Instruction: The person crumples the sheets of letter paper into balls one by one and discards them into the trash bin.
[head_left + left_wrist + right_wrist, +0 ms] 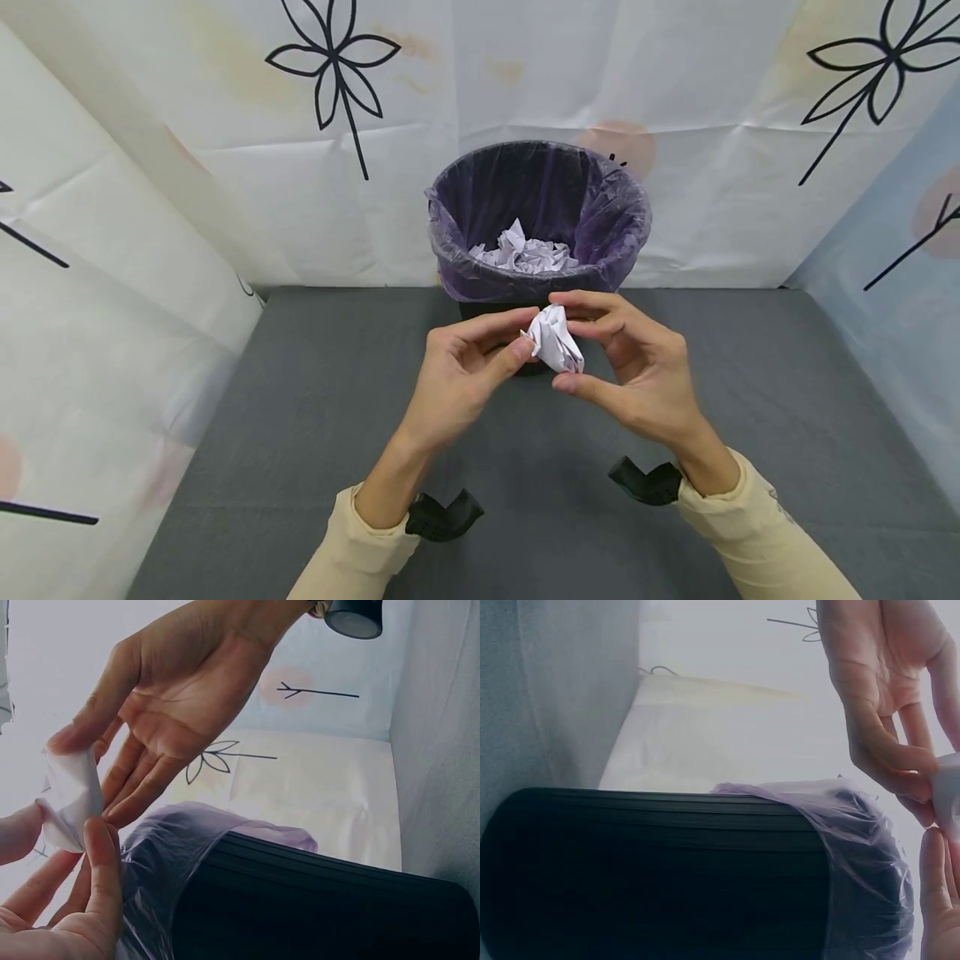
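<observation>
Between both hands is a crumpled ball of white paper (556, 340), raised in front of the bin's near side. My left hand (461, 367) pinches its left edge with thumb and fingertips. From the other side my right hand (637, 362) grips it, thumb below and fingers above. The left wrist view shows the paper ball (71, 796) between the fingertips of both hands. In the right wrist view only part of the paper ball (949, 791) shows at the right edge.
Behind the hands stands a black bin (652, 870) with a purple plastic liner (630, 242) folded over its rim. Several crumpled white papers (525, 252) lie inside. A dark grey tabletop (337, 400) spreads beneath, backed by white cloth with flower drawings (332, 54).
</observation>
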{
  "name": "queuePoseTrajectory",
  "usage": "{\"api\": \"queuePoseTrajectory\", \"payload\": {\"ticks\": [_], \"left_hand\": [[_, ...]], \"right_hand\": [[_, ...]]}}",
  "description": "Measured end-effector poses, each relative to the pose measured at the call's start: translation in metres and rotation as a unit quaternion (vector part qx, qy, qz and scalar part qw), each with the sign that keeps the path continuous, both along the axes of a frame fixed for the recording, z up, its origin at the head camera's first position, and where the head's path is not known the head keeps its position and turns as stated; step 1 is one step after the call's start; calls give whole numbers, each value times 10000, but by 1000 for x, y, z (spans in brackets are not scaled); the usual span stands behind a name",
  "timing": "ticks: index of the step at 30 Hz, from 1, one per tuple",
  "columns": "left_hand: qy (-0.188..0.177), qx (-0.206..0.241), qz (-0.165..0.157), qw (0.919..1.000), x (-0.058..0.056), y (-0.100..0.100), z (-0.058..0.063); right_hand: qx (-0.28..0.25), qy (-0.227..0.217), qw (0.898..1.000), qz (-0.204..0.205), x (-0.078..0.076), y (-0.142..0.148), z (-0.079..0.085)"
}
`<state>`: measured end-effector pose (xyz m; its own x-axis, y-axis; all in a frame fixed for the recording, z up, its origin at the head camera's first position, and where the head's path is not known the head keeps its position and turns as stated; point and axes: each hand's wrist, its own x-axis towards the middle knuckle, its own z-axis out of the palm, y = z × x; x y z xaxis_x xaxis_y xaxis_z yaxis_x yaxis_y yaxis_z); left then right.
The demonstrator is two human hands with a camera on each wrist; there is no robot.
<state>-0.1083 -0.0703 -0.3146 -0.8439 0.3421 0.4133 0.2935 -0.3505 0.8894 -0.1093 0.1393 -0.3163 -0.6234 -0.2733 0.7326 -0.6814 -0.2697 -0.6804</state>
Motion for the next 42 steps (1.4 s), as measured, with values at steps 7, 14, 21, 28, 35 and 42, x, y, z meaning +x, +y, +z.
{"api": "queuePoseTrajectory", "payload": {"ticks": [7,14,21,28,35,42], "left_hand": [[39,-125,30,9999,-5,-1,10],[163,-259,93,9995,-7,1,27],[280,-133,535,9981,-3,8,54],[485,-276,849,9948,10,10,53],[181,-289,842,9959,16,15,46],[-102,-272,870,9958,19,13,42]], "right_hand": [[24,-5,10000,-2,-5,0,3],[-328,206,9992,-130,-7,-4,15],[-733,559,9949,-399,-8,-8,39],[-733,659,9939,-502,0,-10,39],[-606,723,9943,-498,7,-9,26],[-447,702,9957,-402,9,-11,21]]}}
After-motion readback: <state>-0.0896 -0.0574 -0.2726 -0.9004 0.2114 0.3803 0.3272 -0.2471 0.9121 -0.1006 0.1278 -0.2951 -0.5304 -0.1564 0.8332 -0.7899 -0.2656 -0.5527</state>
